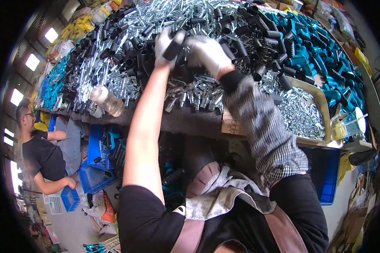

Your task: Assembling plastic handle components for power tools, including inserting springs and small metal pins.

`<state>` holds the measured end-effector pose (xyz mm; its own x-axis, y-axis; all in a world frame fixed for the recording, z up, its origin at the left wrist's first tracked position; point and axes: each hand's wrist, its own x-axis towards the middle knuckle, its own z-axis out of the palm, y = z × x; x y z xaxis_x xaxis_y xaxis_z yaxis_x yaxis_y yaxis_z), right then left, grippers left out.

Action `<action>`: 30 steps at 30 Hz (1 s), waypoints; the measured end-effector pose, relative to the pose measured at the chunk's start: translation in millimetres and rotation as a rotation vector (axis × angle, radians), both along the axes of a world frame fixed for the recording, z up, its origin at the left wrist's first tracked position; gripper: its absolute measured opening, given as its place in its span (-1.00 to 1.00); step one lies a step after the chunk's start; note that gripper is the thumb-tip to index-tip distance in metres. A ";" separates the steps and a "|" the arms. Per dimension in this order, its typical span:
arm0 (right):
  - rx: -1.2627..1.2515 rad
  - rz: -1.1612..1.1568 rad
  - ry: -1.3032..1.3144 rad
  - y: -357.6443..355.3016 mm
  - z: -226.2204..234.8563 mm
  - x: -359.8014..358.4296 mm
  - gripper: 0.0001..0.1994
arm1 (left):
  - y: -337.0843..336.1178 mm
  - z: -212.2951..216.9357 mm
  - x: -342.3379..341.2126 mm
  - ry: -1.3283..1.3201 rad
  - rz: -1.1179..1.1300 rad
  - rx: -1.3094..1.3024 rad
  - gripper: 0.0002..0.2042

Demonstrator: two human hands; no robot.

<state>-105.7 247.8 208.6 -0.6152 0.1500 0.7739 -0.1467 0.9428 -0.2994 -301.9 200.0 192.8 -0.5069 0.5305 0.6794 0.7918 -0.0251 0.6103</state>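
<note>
My left hand (162,51), in a white glove, reaches over the heaped bench and is closed around a short black tube (173,51). Close to its right is my right hand (209,54), also gloved in white, its fingers pointing toward the tube. Those fingers are smeared by motion, so their grip does not show. Beneath and around both hands lie loose black sleeves (240,49) and shiny metal rods (164,14). Small metal fittings (197,93) line the bench's near edge below the hands.
A cloudy bottle (107,101) stands at the near left edge. Teal tool housings (308,59) are piled right, behind a tray (327,116) of small metal parts. A cup (354,123) sits at the right corner. Blue bins (96,177) and a seated person (42,154) are at left.
</note>
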 end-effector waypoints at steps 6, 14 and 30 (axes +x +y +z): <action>-0.435 -0.248 0.301 13.1 6.1 9.8 -0.68 | 8.0 60.3 -22.6 0.185 0.038 -0.130 -0.40; -0.100 0.259 -0.343 -128.4 -58.6 40.5 -0.78 | -187.1 -96.8 62.9 -0.121 0.533 -0.274 -0.10; 0.723 -0.015 -0.767 -89.5 -64.9 -15.7 -0.66 | 95.6 14.0 -42.1 -0.244 0.184 -0.046 -0.45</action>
